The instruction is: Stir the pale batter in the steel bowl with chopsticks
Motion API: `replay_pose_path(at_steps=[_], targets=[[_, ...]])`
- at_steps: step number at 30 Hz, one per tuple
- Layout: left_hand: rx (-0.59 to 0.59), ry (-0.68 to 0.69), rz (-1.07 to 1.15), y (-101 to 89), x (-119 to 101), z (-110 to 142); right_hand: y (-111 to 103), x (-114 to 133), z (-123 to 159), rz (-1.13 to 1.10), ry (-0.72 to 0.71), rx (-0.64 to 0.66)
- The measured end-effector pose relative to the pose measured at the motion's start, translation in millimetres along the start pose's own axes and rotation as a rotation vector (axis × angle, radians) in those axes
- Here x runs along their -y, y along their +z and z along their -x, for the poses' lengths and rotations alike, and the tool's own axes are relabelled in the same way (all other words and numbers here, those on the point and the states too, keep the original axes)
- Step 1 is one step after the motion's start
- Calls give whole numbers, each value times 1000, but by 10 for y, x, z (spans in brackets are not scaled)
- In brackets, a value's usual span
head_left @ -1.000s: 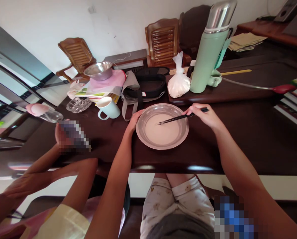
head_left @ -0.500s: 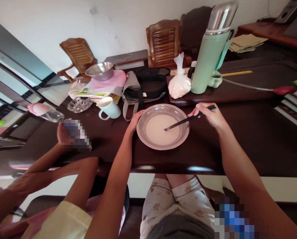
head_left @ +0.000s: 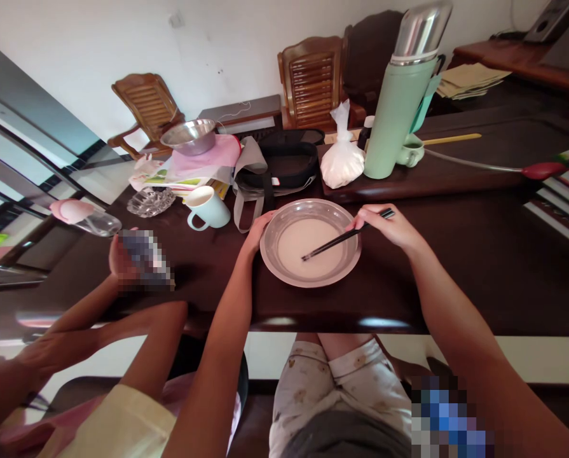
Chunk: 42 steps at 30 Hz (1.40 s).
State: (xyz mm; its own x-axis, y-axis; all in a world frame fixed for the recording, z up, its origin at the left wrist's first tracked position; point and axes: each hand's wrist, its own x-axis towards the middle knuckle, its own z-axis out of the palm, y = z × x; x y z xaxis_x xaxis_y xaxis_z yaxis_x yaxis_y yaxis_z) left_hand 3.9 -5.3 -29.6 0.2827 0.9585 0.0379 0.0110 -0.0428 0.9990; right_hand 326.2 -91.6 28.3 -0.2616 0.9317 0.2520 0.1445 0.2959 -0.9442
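A person is sitting at a glossy dark brown wooden tabletop (head_left: 456, 267), bare arms reaching forward. The left hand (head_left: 261, 230) is resting against the left side of a wide, round, shiny metal bowl (head_left: 271, 266), its fingers at the rim; how far its grip is spread, the view does not show. The right hand (head_left: 384, 224) is pinching a pair of slim black chopsticks (head_left: 334, 242) in its grip, over the bowl's right rim, and their tips are meeting the cloudy, pale liquid (head_left: 310, 238) inside. The bowl is standing near the tabletop's front edge. Beyond it, a knotted clear plastic bag of white contents (head_left: 342, 165) is sitting just beside a tall, pale green flask with a silver top (head_left: 398, 114). Farther left, a black and grey fabric bag (head_left: 284, 166) is lying near a light blue mug (head_left: 211, 208), and a cut-glass dish (head_left: 150, 201) is sitting beyond the mug. At the far left, another person's hand (head_left: 122, 257) is holding a blurred-out object (head_left: 148, 257).
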Motion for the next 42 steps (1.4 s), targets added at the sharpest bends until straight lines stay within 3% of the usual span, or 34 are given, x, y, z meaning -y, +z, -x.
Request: replay_pose_path(at_steps=[2, 7, 12, 18, 24, 29, 35, 40, 42], targets=[[10, 3, 9, -9, 13, -9, 17, 15, -4, 31, -20, -3], [-14, 4, -25, -8, 13, -12, -68, -17, -4, -4, 0, -159], [-2, 2, 5, -7, 24, -18, -5, -3, -5, 10, 15, 24], [-14, 0, 9, 9, -4, -9, -71, -30, -4, 4, 2, -148], [-3, -7, -5, 5, 18, -23, -12, -16, -5, 5, -13, 17], [3, 0, 7, -17, 57, -39, -82, -69, -12, -18, -27, -163], [20, 11, 37, -20, 64, -48, -1, -28, -10, -9, -29, -8], [7, 0, 3, -10, 34, -32, -60, -73, -21, -68, -74, -155], [-6, 4, -10, -11, 30, -29, -70, -92, -22, -112, -77, -138]])
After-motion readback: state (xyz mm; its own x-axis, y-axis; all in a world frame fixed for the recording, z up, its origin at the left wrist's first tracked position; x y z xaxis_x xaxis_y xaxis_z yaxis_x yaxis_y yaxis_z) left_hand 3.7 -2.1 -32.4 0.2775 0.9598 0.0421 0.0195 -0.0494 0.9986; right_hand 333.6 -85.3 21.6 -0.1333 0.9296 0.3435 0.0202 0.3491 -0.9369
